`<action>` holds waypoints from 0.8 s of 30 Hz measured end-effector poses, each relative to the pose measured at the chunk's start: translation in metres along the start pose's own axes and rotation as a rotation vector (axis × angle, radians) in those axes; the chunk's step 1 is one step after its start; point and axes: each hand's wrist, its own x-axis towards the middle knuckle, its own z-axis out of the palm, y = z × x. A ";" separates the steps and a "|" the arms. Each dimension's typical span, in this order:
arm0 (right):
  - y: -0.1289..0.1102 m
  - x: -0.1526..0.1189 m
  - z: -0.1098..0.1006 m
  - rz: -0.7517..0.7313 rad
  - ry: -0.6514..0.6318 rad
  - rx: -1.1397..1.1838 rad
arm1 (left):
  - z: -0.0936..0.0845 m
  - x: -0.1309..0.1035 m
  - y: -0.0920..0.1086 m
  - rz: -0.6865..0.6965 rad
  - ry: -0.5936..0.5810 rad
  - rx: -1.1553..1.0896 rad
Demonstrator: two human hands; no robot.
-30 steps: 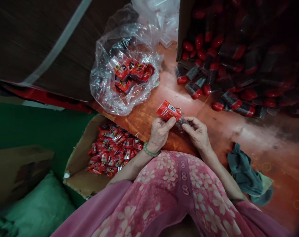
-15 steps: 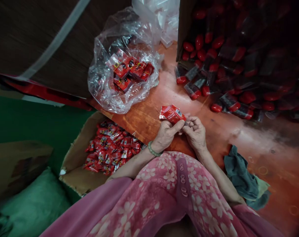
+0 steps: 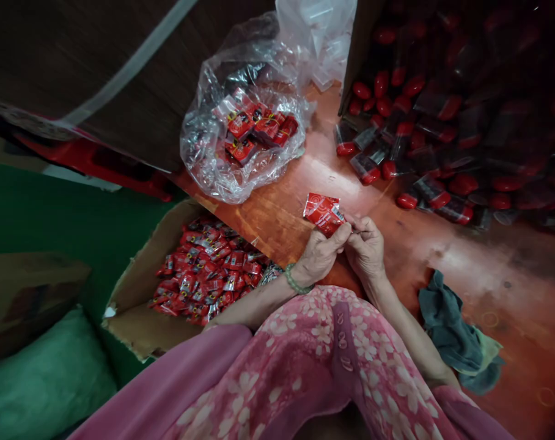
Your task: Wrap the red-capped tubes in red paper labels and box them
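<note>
My left hand (image 3: 322,252) is closed, its thumb pressed over the lower edge of a red printed packet (image 3: 324,218) with white lettering and a barcode. A second red piece (image 3: 322,200) with a silvery left edge shows behind it; whether that one is also held I cannot tell. The curled fingers of my right hand (image 3: 367,245) pinch at the packet's right end, close against the left fingertips, which hide that corner. Both hands are low over the reddish-brown tabletop (image 3: 277,223), just in front of my lap.
A clear plastic bag (image 3: 204,165) with several red packets stands beyond my hands. At the left, a cardboard box (image 3: 131,299) is full of small red wrapped pieces. Clear tubes with red caps (image 3: 365,168) spill from a dark box at the right. A dark cloth (image 3: 447,318) lies nearby.
The red packet has turned and tilted in my fingers, and more of the red piece behind it shows. My view has shifted slightly; both hands keep their grip.
</note>
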 end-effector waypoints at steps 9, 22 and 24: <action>0.009 -0.001 0.000 -0.073 0.046 -0.130 | -0.021 -0.007 -0.008 0.006 -0.153 0.101; -0.012 -0.011 0.018 -0.198 -0.155 -0.422 | -0.070 -0.030 0.035 0.138 -0.254 0.267; -0.019 -0.008 0.013 -0.308 -0.159 -0.628 | -0.104 -0.047 0.053 0.155 -0.156 0.368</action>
